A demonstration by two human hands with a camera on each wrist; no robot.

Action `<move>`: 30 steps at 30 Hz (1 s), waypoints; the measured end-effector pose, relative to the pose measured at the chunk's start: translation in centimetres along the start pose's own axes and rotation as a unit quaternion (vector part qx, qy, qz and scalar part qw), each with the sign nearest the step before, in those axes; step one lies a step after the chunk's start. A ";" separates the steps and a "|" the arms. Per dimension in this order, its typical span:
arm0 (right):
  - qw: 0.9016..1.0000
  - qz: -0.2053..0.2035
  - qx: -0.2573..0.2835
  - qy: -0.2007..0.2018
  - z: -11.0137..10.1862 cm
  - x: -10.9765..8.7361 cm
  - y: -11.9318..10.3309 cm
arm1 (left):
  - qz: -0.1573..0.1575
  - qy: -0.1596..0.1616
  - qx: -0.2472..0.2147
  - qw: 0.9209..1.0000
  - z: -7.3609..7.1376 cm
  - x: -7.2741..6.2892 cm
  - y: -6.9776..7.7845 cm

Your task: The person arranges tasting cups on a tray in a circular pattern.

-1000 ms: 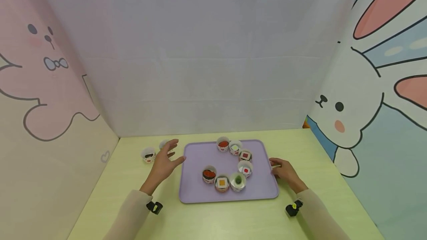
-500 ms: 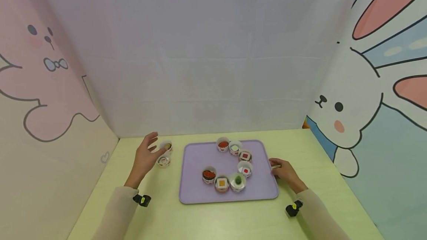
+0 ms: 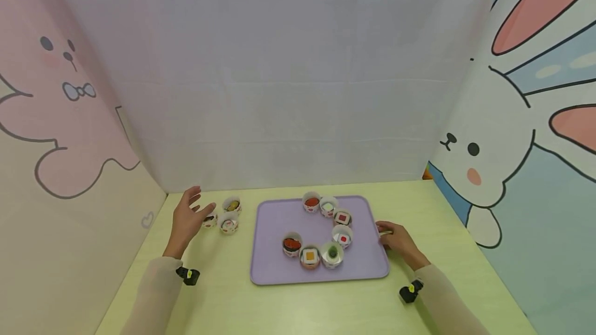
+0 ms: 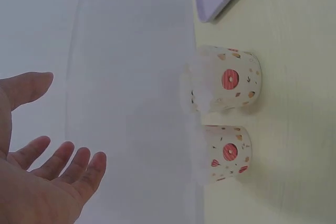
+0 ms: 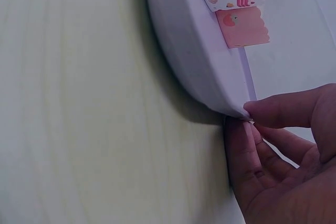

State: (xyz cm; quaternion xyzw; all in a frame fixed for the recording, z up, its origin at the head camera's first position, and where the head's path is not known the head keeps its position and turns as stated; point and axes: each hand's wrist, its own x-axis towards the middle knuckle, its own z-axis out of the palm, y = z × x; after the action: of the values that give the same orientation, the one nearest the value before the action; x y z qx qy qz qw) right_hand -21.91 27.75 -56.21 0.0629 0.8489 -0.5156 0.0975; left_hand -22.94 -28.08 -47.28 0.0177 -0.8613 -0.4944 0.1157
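My left hand (image 3: 186, 221) hovers over the left of the table with fingers spread and nothing in it. Beneath and beside it stand three patterned paper cups: one with a dark filling (image 3: 210, 220), partly hidden by the thumb, one with a yellow filling (image 3: 232, 204), and one with a pale filling (image 3: 228, 223). Two cups also show in the left wrist view, an upper cup (image 4: 231, 80) and a lower cup (image 4: 228, 153), apart from the fingers. My right hand (image 3: 398, 239) pinches the right rim of the lilac tray (image 3: 274, 216) between thumb and fingers.
Several filled cups form a curve on the tray, among them a red-topped cup (image 3: 311, 202), a cup with a green piece (image 3: 332, 254) and a cup with an orange square (image 3: 309, 256). A white sheet (image 3: 298, 92) hangs behind the pale yellow table (image 3: 298, 309).
My left hand has moved left from near the tray's left edge, past the cups, uncovering the yellow-filled and pale-filled ones. The right hand and tray have stayed put.
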 end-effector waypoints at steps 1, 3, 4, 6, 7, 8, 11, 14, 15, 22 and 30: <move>1.000 -0.001 -0.001 0.000 0.0 0.0 0.0 | -0.003 0.000 0.002 1.000 -0.1 0.1 -0.3; 1.000 -0.001 -0.003 0.000 0.0 0.0 0.0 | -0.010 -0.007 0.011 1.000 -0.2 0.3 -1.0; 1.000 0.000 -0.004 0.000 0.0 0.0 0.1 | -0.013 -0.012 0.015 1.000 -0.2 0.4 -1.3; 1.000 0.002 -0.004 0.001 0.1 0.1 0.1 | -0.018 -0.024 0.026 0.999 -0.3 0.7 -2.1; 1.000 0.004 -0.003 0.002 0.1 0.1 0.1 | -0.021 -0.031 0.032 0.999 -0.3 0.8 -2.6; 1.000 0.004 -0.004 0.002 0.1 0.1 0.2 | -0.024 -0.041 0.038 0.998 -0.3 0.8 -3.0; 1.000 0.003 -0.004 0.004 0.1 0.2 0.3 | -0.036 -0.058 0.047 0.997 -0.3 0.9 -4.2; 1.000 0.000 -0.006 0.004 0.1 0.3 0.3 | -0.050 -0.068 0.042 0.996 -0.3 0.9 -5.0; 1.000 -0.001 -0.006 0.004 0.1 0.3 0.2 | -0.054 -0.067 0.039 0.996 -0.3 1.0 -5.3; 1.000 -0.005 -0.007 0.005 0.0 0.2 0.2 | -0.091 -0.077 0.024 0.993 0.0 1.1 -7.1; 1.000 -0.005 -0.002 0.005 0.1 0.2 0.3 | -0.119 -0.087 0.010 0.989 0.8 1.3 -9.6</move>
State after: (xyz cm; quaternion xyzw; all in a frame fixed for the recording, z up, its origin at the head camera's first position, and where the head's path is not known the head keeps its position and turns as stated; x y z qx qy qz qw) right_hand -22.06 27.81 -56.55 0.0608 0.8508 -0.5139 0.0912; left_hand -25.16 -32.52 -55.67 0.0786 -0.8648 -0.4955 -0.0198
